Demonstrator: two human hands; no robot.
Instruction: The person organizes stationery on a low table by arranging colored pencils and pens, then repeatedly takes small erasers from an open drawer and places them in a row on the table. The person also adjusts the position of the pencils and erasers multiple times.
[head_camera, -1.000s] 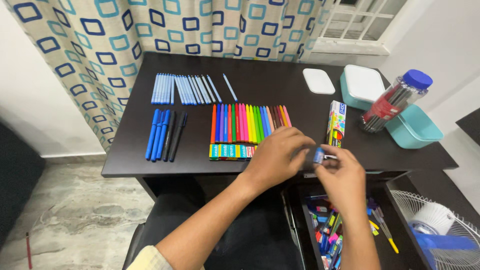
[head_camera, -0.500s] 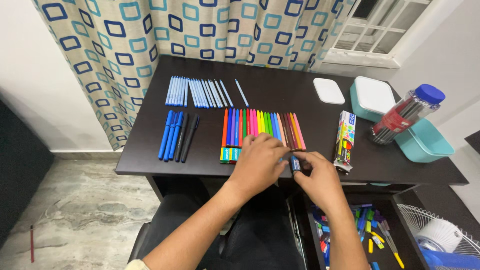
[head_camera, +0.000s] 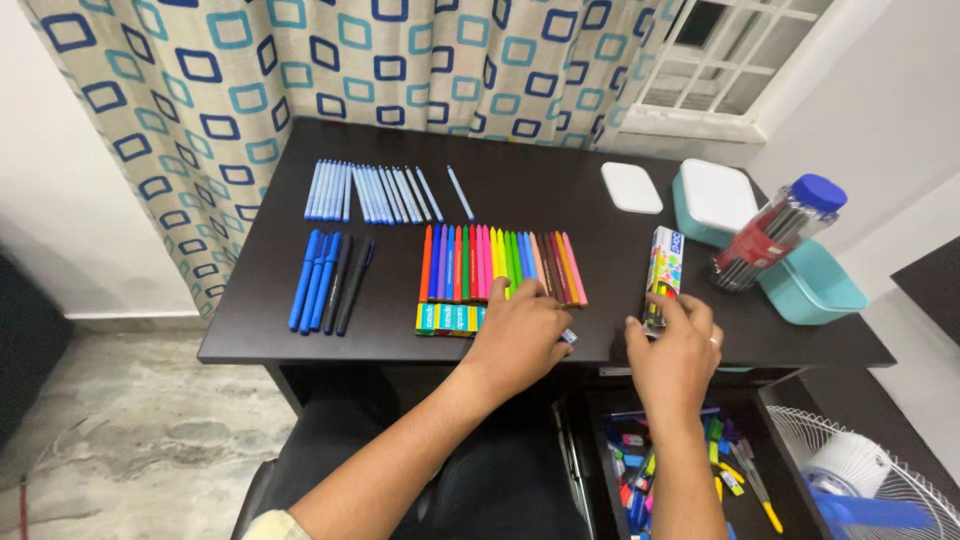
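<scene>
Dark, smooth wood-grain surface (head_camera: 520, 190) carries a row of bright felt-tip markers (head_camera: 497, 263) lying side by side, with a line of small flat teal-labelled erasers (head_camera: 446, 317) just below them. The left hand (head_camera: 520, 335) lies palm down with fingers curled over the right end of that eraser line, and one small blue-and-white eraser (head_camera: 568, 336) peeks out at its fingertips; whether it grips it cannot be told. The right hand (head_camera: 675, 350), half a second ago pinching that eraser next to the left hand, now sits apart with fingers loosely bent on the near end of the long multicoloured cardboard box (head_camera: 664, 275). Further right stand a clear plastic jar with a blue lid (head_camera: 775, 235) and teal plastic tubs (head_camera: 815, 285). Blue pens (head_camera: 325, 278) lie left.
</scene>
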